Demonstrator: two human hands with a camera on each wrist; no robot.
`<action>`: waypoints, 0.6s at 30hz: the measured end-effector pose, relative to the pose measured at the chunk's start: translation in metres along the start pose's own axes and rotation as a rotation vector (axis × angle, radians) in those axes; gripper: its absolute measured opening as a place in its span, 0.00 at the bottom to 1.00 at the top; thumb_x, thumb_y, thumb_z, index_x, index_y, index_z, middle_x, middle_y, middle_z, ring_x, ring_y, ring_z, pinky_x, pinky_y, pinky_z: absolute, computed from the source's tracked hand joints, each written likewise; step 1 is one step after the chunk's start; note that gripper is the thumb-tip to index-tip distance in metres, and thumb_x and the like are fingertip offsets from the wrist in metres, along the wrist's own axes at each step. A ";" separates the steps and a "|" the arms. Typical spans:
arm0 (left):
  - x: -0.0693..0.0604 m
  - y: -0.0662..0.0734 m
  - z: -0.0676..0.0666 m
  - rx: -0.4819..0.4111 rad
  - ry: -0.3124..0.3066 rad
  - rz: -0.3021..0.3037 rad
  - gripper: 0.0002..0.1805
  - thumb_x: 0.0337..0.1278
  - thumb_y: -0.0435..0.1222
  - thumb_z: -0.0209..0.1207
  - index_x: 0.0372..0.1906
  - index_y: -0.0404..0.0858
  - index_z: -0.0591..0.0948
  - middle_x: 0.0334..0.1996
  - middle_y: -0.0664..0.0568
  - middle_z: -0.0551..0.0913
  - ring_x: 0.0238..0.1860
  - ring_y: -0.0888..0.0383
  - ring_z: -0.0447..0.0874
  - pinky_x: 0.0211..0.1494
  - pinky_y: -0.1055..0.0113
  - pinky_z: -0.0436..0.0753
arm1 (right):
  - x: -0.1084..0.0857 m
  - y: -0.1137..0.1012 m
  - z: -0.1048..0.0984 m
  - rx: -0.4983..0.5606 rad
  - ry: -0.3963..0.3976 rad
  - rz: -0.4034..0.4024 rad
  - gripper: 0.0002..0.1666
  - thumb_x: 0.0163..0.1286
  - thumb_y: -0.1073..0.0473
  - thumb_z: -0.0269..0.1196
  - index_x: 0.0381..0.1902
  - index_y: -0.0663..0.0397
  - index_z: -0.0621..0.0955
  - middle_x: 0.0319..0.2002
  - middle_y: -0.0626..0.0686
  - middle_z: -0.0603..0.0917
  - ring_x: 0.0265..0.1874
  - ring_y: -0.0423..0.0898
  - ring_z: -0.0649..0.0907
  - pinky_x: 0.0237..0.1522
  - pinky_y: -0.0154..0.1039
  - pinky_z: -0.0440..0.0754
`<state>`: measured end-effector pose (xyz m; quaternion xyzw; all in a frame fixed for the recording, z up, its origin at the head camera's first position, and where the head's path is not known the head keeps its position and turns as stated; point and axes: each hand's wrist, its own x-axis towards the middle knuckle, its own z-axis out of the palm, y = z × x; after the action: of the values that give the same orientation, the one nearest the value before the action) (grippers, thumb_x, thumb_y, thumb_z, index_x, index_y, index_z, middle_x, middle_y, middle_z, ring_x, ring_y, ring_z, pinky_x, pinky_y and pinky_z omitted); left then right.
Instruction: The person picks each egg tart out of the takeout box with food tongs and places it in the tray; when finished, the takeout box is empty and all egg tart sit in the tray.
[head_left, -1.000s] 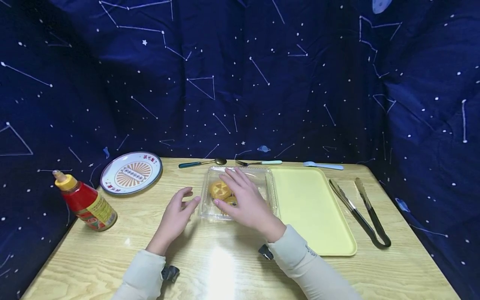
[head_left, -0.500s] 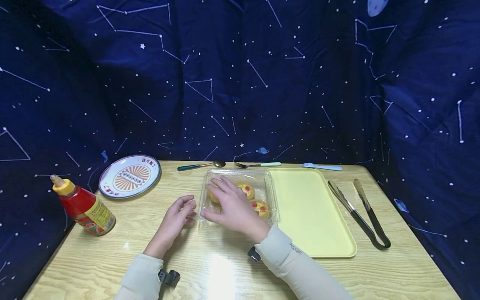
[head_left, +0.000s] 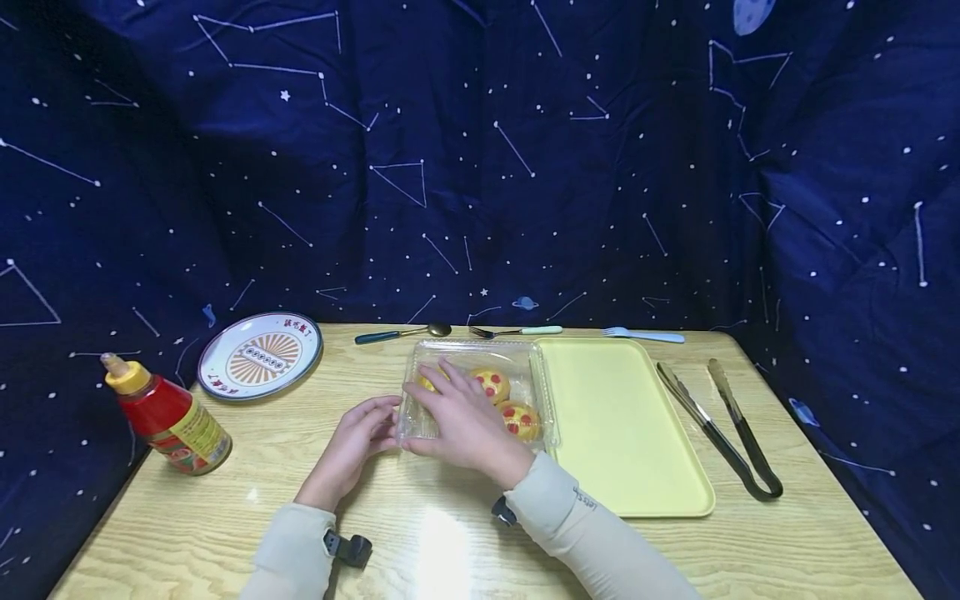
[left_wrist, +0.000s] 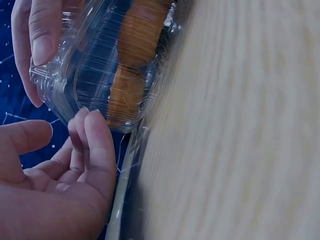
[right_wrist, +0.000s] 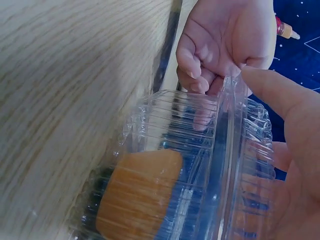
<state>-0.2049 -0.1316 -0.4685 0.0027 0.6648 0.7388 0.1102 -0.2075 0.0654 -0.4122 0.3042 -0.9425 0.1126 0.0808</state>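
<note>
A clear plastic clamshell container (head_left: 546,392) with a ribbed base sits lidded on the table. Inside it are several round yellow buns (head_left: 520,420) with red spots; the right hand partly covers them. My right hand (head_left: 467,425) lies spread over the lid, its thumb at the front left corner of the rim. My left hand (head_left: 351,450) is at the container's left side, palm inward. In the left wrist view, this hand's (left_wrist: 65,195) fingertips touch the rim edge, with the thumb held apart. The right wrist view has the right thumb (right_wrist: 280,95) beside the rim's corner.
Right of the container lies a pale yellow tray (head_left: 607,425), then black-handled tongs (head_left: 731,442). A spoon (head_left: 405,334), a fork (head_left: 517,331) and a light blue fork (head_left: 645,334) line the back edge. At left are a patterned plate (head_left: 260,357) and a red sauce bottle (head_left: 168,421).
My right hand has shifted left and toward me across the lid, uncovering spotted buns on the right. My left hand has moved right to meet the container's rim. The container stays in place.
</note>
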 end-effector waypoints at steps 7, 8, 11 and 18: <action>0.005 -0.006 -0.003 -0.145 -0.049 -0.030 0.20 0.72 0.32 0.49 0.63 0.28 0.71 0.41 0.50 0.79 0.35 0.59 0.79 0.43 0.66 0.84 | 0.001 0.000 0.004 -0.069 0.003 -0.027 0.46 0.58 0.25 0.63 0.70 0.37 0.71 0.73 0.53 0.64 0.71 0.59 0.62 0.68 0.61 0.61; 0.005 -0.007 -0.004 -0.170 -0.070 -0.030 0.20 0.72 0.31 0.49 0.64 0.28 0.70 0.41 0.50 0.78 0.35 0.60 0.79 0.43 0.66 0.84 | 0.001 0.000 0.004 -0.075 0.007 -0.030 0.46 0.58 0.26 0.64 0.70 0.38 0.71 0.73 0.53 0.64 0.71 0.59 0.62 0.68 0.61 0.62; 0.005 -0.010 -0.009 -0.250 -0.149 -0.027 0.23 0.70 0.27 0.48 0.67 0.27 0.66 0.44 0.49 0.77 0.36 0.60 0.79 0.46 0.65 0.84 | 0.001 0.000 0.005 -0.088 0.019 -0.038 0.45 0.58 0.26 0.65 0.69 0.38 0.73 0.72 0.54 0.66 0.70 0.60 0.64 0.66 0.61 0.64; 0.001 -0.014 -0.015 -0.348 -0.284 -0.016 0.29 0.67 0.24 0.49 0.72 0.29 0.60 0.48 0.49 0.74 0.40 0.60 0.80 0.51 0.67 0.82 | 0.000 0.000 0.006 -0.097 0.042 -0.047 0.43 0.57 0.28 0.66 0.67 0.40 0.75 0.69 0.54 0.70 0.69 0.59 0.66 0.66 0.60 0.65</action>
<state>-0.2061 -0.1448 -0.4847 0.0826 0.5050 0.8337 0.2074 -0.2077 0.0638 -0.4179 0.3196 -0.9375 0.0713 0.1177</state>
